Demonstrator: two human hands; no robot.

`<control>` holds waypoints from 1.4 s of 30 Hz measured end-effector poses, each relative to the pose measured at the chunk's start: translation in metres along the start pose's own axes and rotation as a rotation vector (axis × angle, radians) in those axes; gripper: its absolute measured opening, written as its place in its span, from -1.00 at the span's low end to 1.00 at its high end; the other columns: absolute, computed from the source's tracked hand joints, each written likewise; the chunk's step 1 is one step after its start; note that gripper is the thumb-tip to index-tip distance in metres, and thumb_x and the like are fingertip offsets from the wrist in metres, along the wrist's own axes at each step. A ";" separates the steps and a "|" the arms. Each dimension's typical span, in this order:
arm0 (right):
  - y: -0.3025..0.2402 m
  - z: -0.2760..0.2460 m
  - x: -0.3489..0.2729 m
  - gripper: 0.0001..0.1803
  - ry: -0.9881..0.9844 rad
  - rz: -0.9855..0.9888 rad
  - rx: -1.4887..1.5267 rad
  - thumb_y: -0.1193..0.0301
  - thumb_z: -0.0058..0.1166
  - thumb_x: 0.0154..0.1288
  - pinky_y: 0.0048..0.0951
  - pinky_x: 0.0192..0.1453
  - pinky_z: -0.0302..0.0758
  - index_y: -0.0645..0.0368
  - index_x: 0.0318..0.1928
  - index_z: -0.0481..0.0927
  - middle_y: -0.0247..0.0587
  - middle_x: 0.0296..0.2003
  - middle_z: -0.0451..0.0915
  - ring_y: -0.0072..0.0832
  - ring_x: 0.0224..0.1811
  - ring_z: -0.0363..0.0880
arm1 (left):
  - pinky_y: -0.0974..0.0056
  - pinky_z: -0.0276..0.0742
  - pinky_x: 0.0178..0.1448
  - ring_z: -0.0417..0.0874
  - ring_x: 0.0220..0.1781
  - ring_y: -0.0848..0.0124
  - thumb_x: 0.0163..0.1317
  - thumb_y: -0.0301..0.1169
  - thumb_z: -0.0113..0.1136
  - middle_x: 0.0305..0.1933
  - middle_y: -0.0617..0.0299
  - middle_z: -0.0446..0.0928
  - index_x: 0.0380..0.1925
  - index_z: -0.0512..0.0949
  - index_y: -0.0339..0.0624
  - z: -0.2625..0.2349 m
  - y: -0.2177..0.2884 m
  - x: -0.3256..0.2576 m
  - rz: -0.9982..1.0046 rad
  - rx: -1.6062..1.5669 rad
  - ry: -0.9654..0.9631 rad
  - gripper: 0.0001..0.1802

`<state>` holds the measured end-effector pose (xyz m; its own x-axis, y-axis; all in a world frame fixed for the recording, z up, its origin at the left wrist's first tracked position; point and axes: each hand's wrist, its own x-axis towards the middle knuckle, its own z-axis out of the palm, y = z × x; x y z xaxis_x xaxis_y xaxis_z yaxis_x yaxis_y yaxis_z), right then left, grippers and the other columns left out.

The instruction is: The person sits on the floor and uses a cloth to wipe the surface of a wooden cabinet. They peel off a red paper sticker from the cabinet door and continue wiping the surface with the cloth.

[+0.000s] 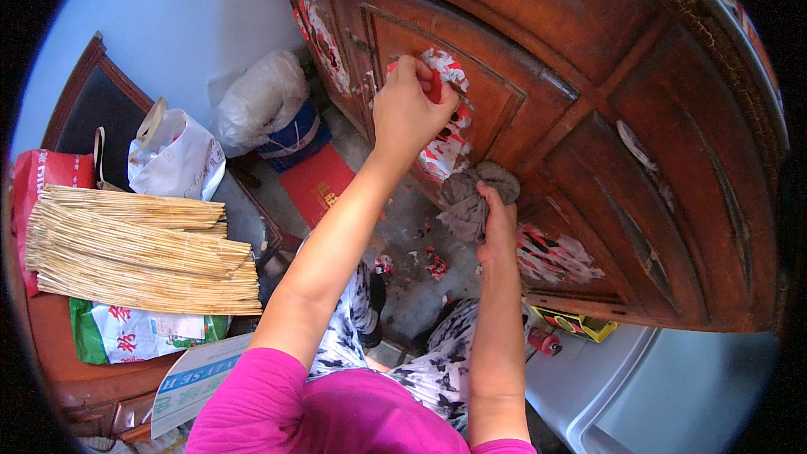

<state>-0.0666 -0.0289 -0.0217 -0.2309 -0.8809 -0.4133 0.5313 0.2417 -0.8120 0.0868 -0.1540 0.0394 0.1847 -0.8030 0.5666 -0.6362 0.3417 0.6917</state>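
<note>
I see the wooden door (538, 101) as landmark. L hand (409, 109) is up against its middle panel, fingers pinched shut on a red scrap of the torn paper decoration (445, 147) stuck there. R hand (498, 223), lower on the door, is fisted tight round a grey rag (466, 202) pressed near the paper's bottom edge. Step, imo: peeling the paper off, part done, w/ bits on the floor (412, 261) below the door. Next prob needs a steady pull on the scrap, then wiping w/ the rag.
</note>
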 end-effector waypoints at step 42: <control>0.007 -0.004 0.005 -0.54 -0.005 0.001 -0.023 0.31 0.32 0.30 -0.28 0.05 0.68 0.12 0.18 0.59 -0.27 0.02 0.69 -0.35 -0.01 0.73 | 0.13 0.66 -0.10 0.76 -0.28 0.15 0.16 -0.27 0.46 -0.36 0.08 0.66 -0.07 0.43 -0.29 -0.004 -0.004 0.005 -0.165 -0.076 -0.071 -0.50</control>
<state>-0.0679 -0.0302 -0.0310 -0.2268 -0.8826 -0.4119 0.5121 0.2516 -0.8212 0.0927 -0.1574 0.0412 0.2261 -0.8828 0.4117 -0.5428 0.2368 0.8058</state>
